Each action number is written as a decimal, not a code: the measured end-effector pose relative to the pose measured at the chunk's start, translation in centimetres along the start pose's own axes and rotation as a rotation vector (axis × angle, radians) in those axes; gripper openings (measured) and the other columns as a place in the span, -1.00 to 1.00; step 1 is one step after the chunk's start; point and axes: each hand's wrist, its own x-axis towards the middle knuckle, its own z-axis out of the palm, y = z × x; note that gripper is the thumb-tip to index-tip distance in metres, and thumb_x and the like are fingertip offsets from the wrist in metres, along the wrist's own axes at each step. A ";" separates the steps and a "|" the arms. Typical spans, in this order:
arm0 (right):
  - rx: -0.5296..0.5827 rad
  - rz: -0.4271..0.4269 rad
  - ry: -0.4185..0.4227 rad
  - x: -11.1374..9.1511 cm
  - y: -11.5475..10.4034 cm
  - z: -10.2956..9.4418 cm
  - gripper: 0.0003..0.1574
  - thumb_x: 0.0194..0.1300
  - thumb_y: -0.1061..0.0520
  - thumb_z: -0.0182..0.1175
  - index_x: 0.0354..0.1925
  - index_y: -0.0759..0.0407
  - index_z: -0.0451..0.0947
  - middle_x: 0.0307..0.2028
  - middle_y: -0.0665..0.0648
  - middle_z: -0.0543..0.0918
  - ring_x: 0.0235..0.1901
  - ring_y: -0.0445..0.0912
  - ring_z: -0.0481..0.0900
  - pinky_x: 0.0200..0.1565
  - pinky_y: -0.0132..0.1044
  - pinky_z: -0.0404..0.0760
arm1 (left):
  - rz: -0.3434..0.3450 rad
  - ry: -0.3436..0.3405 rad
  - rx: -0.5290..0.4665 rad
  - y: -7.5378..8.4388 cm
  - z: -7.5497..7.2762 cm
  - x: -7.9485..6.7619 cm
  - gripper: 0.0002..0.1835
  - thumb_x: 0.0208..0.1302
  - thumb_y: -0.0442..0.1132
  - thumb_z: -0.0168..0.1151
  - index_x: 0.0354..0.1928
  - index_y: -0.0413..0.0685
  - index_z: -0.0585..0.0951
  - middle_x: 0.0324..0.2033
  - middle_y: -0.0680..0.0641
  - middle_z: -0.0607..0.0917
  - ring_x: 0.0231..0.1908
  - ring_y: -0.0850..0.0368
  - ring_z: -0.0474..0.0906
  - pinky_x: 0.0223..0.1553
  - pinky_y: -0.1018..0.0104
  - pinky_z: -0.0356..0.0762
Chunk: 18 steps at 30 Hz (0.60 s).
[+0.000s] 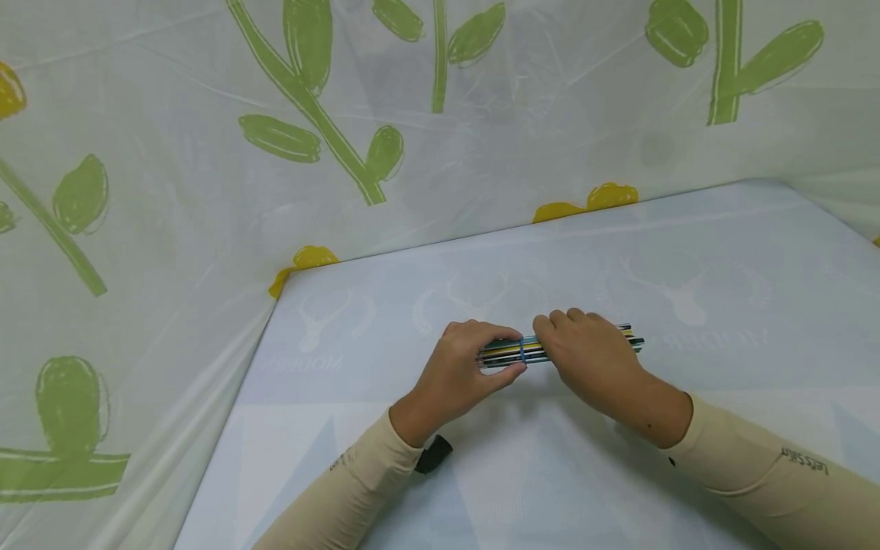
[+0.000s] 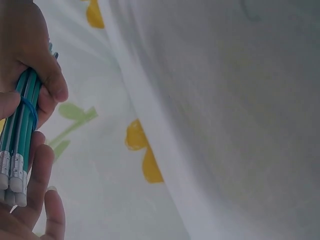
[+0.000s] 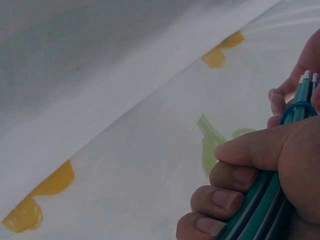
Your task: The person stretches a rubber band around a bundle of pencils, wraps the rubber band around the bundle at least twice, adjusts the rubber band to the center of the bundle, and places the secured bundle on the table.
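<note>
Above the table, a bundle of pencils (image 1: 500,354) lies sideways between both hands, with green, yellow and dark barrels. A blue elastic band (image 1: 522,350) loops round it. My left hand (image 1: 455,374) pinches the bundle at its eraser end, thumb and a finger beside the band. Farther right, my right hand (image 1: 600,367) grips the barrels with curled fingers, and the other pencil ends stick out past it. White erasers and silver ferrules (image 2: 17,165) show in the left wrist view. In the right wrist view, the thumb (image 3: 250,150) crosses over the pencils.
A pale table covering (image 1: 550,473) with deer-head prints spreads under the hands. Behind and to the left hangs a white sheet (image 1: 172,191) with green leaves and yellow shapes. A small black object (image 1: 434,455) shows beside the left forearm, partly hidden by the sleeve.
</note>
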 end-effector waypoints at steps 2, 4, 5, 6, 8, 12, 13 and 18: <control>0.001 -0.001 0.001 0.0 -0.1 0.0 -0.62 0.06 0.35 0.47 -0.24 0.23 0.46 -0.42 0.14 0.60 -0.42 -0.02 0.55 -0.35 -0.16 0.61 | 0.003 0.003 -0.009 0.0 0.0 0.0 -0.65 0.12 -0.12 0.52 -0.05 0.00 0.71 -0.19 0.11 0.79 -0.19 0.30 0.65 -0.13 0.35 0.44; 0.006 -0.002 -0.008 -0.1 -0.2 0.0 -0.61 0.06 0.34 0.47 -0.23 0.23 0.46 -0.42 0.14 0.60 -0.42 -0.02 0.55 -0.33 -0.16 0.61 | 0.005 0.002 -0.026 0.0 0.1 -0.1 -0.64 0.11 -0.12 0.53 -0.04 0.00 0.71 -0.18 0.11 0.79 -0.18 0.30 0.66 -0.13 0.37 0.44; 0.009 -0.004 -0.014 -0.1 -0.3 0.0 -0.61 0.05 0.34 0.48 -0.22 0.22 0.47 -0.41 0.13 0.60 -0.41 -0.02 0.55 -0.32 -0.15 0.62 | 0.008 0.000 -0.035 0.0 0.1 -0.1 -0.63 0.10 -0.11 0.54 -0.04 0.00 0.72 -0.17 0.10 0.79 -0.17 0.30 0.66 -0.13 0.38 0.44; 0.011 -0.006 -0.020 -0.2 -0.4 0.0 -0.61 0.06 0.34 0.47 -0.22 0.22 0.47 -0.41 0.13 0.60 -0.41 -0.02 0.55 -0.33 -0.15 0.62 | 0.013 -0.004 -0.044 0.0 0.2 -0.1 -0.62 0.10 -0.11 0.54 -0.03 -0.01 0.72 -0.17 0.10 0.79 -0.17 0.30 0.66 -0.13 0.38 0.44; 0.011 -0.014 -0.028 -0.2 -0.6 0.0 -0.60 0.06 0.33 0.48 -0.21 0.22 0.47 -0.40 0.12 0.61 -0.40 -0.02 0.55 -0.32 -0.15 0.62 | 0.025 -0.011 -0.055 0.1 0.3 -0.2 -0.60 0.08 -0.10 0.55 -0.02 -0.01 0.72 -0.16 0.09 0.80 -0.17 0.30 0.67 -0.13 0.40 0.44; -0.004 -0.021 -0.029 -0.3 -0.9 0.1 -0.61 0.07 0.30 0.48 -0.19 0.22 0.48 -0.39 0.12 0.61 -0.41 -0.02 0.54 -0.31 -0.16 0.63 | 0.047 -0.015 -0.050 0.4 0.3 -0.2 -0.57 0.05 -0.10 0.57 -0.02 -0.03 0.73 -0.18 0.10 0.81 -0.20 0.30 0.67 -0.15 0.41 0.43; -0.005 -0.020 -0.028 -0.3 -0.9 0.1 -0.61 0.07 0.30 0.48 -0.19 0.23 0.48 -0.38 0.12 0.62 -0.40 -0.02 0.54 -0.30 -0.16 0.63 | 0.048 -0.012 -0.046 0.4 0.3 -0.2 -0.56 0.04 -0.10 0.58 -0.02 -0.04 0.73 -0.18 0.10 0.81 -0.21 0.30 0.67 -0.15 0.41 0.43; -0.003 -0.013 -0.023 -0.3 -0.9 0.1 -0.60 0.08 0.28 0.49 -0.19 0.23 0.47 -0.38 0.12 0.62 -0.41 -0.03 0.53 -0.32 -0.18 0.62 | 0.040 -0.002 -0.027 0.5 0.3 -0.1 -0.54 0.03 -0.08 0.58 -0.01 -0.02 0.73 -0.16 0.10 0.81 -0.20 0.31 0.69 -0.15 0.39 0.44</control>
